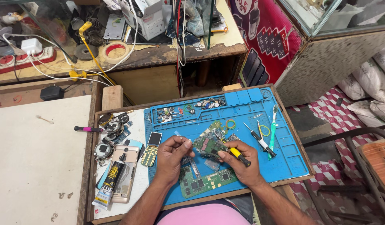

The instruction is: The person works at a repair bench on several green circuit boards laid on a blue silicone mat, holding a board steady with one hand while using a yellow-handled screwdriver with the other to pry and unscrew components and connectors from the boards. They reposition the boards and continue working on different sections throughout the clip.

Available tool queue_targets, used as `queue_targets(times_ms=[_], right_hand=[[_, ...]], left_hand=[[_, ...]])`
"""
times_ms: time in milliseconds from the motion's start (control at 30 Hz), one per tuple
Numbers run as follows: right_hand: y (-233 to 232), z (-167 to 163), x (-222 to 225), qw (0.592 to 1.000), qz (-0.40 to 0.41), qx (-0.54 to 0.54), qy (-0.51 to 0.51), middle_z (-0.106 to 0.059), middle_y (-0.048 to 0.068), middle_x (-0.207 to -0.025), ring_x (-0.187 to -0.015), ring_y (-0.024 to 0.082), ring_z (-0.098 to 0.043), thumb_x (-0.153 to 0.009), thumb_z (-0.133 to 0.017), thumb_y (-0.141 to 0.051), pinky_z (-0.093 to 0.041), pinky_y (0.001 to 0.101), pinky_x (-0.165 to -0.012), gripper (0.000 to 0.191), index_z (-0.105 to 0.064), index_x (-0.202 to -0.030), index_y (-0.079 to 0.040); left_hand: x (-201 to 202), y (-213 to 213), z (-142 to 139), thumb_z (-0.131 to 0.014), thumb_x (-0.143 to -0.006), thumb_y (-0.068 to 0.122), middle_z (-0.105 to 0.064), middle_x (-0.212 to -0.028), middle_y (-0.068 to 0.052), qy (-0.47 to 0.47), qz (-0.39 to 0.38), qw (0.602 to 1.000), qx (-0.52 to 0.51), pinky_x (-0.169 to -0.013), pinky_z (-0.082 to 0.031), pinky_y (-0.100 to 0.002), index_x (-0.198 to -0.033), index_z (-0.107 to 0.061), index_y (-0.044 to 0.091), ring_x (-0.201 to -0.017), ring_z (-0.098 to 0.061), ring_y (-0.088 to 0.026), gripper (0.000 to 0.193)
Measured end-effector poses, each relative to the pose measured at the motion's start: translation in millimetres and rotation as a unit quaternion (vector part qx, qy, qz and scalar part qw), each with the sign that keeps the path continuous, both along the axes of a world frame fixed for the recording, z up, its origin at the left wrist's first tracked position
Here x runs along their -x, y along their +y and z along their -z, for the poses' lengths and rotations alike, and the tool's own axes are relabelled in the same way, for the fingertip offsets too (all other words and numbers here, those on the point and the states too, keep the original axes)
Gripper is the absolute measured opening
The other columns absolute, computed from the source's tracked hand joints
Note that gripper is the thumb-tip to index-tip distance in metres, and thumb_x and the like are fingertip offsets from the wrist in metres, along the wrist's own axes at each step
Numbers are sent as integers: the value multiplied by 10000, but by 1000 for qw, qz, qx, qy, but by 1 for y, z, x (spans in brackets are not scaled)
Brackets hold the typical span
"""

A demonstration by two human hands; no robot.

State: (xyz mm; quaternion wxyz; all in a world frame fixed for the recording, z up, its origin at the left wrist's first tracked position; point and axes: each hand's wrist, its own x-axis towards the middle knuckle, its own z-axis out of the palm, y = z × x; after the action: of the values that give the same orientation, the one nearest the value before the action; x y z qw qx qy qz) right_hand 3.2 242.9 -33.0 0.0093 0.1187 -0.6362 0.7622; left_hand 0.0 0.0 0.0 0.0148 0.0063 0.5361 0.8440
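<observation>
My left hand (172, 156) grips the left side of a small green circuit board (208, 146), held just above a blue repair mat (284, 146). My right hand (239, 164) holds a yellow-and-black screwdriver (239, 155), its tip resting against the right side of that board. Beneath my hands lies a larger green circuit board (203, 181) flat on the mat. A phone keypad piece with a small screen (152, 148) sits just left of my left hand.
A second screwdriver (261, 143), a green toothbrush (272, 131) and rubber bands lie on the mat's right. Small parts fill the mat's top trays (188, 109). A glue tube (110, 183) rests on a phone at left. Cables, tape and a power strip crowd the rear bench.
</observation>
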Motion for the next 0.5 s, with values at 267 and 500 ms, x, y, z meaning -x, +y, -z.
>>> queue_targets(times_ms=[267,500], right_hand=[[5,-4,20,999,15,30,-16,-753,99,-938,-783,118,-701,-916,-756,-49,-595,260,-706,195,-699,-1078,46],[6,-3,32,999,24,37,-25,-756,101,-941,-785,122,-708,-910,-757,-65,-606,270,-705,221,-692,-1094,39]], left_hand=[[20,6,-1,-750,-927,179,-726,-851,-97,5,-15,1000,5,-673,-581,-287,-963,-724,9,-716,-699,-160,176],[34,8,2,-739,-932,197,-732,-863,-90,-6,-7,1000,9,-677,-586,-282,-997,-720,17,-716,-700,-151,192]])
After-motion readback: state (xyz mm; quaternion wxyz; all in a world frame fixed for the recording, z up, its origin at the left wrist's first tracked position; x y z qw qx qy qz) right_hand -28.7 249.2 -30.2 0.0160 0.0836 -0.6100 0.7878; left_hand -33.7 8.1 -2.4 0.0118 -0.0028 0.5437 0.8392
